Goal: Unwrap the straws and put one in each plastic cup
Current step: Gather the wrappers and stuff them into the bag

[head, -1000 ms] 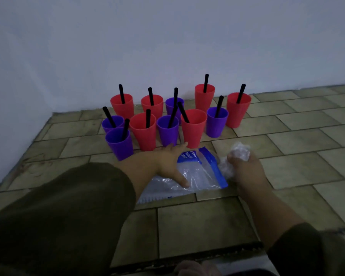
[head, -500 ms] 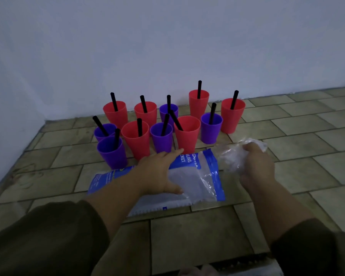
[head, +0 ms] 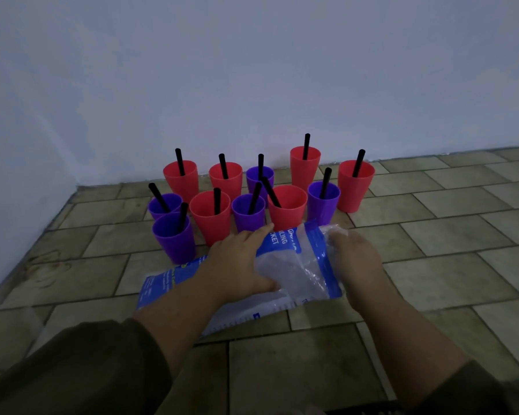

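Several red and purple plastic cups stand grouped near the wall, such as a red cup [head: 291, 215] and a purple cup [head: 174, 241], each with a black straw [head: 357, 163] standing in it. In front of them a blue and clear plastic bag [head: 297, 265] lies on the tiled floor. My left hand [head: 240, 262] presses flat on the bag with straight fingers. My right hand [head: 357, 265] grips a crumpled wad of clear wrappers [head: 337, 230] at the bag's right end, its fingertips hidden by the plastic.
A pale wall [head: 252, 85] runs close behind the cups and meets a side wall at the left corner. Tan floor tiles [head: 447, 235] spread to the right and in front. My dark sleeves fill the bottom of the view.
My right hand has brought the crumpled wrappers leftward against the bag's end. My left hand stays pressed on the bag, which is lifted slightly at the right.
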